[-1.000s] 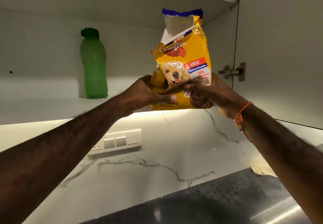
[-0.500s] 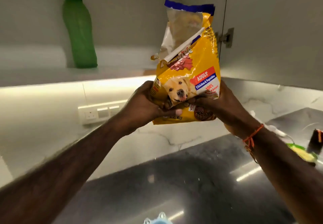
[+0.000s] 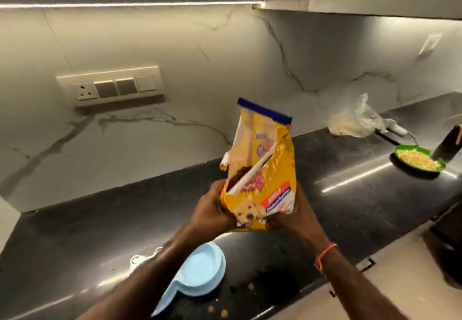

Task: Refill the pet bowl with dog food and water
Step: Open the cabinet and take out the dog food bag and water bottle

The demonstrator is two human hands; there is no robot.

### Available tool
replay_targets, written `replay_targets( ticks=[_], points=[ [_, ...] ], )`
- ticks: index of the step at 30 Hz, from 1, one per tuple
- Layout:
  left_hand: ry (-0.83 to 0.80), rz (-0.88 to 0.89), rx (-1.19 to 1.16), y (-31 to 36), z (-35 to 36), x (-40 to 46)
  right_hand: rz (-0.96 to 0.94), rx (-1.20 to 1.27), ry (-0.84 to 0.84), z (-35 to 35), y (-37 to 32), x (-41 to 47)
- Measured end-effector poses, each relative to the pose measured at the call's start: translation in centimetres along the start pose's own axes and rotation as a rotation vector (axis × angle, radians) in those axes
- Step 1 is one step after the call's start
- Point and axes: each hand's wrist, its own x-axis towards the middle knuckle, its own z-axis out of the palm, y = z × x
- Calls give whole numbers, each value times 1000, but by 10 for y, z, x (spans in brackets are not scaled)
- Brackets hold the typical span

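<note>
Fingers of the left hand (image 3: 212, 209) and right hand (image 3: 297, 216) curl around the base of the torn-open dog food bag (image 3: 262, 169), now lowered from the cupboard to just above the dark counter (image 3: 350, 207). The light-blue pet bowl (image 3: 202, 272) sits below, unfilled; pouring looks imminent.

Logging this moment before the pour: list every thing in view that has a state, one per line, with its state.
dog food bag: torn open at the top, upright, held above the counter
left hand: grips the bag's lower left
right hand: grips the bag's lower right
pet bowl: on the counter, no food visible
green plate: holds yellowish food
kibble: loose on the counter
</note>
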Motion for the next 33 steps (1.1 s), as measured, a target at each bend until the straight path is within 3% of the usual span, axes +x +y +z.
replay_targets(
  ticks=[8, 22, 27, 33],
  points=[
    [-113, -137, -13, -67, 73, 3, 156, -106, -60, -25, 99, -10],
    [-231, -243, 4, -76, 95, 12, 189, -198, -225, -39, 127, -3],
    [-210, -208, -15, -72, 81, 9, 82, -292, -212, -33, 103, 1],
    [-65, -28, 102, -45, 36, 6, -229, -352, 33, -10, 44, 13]
  ],
)
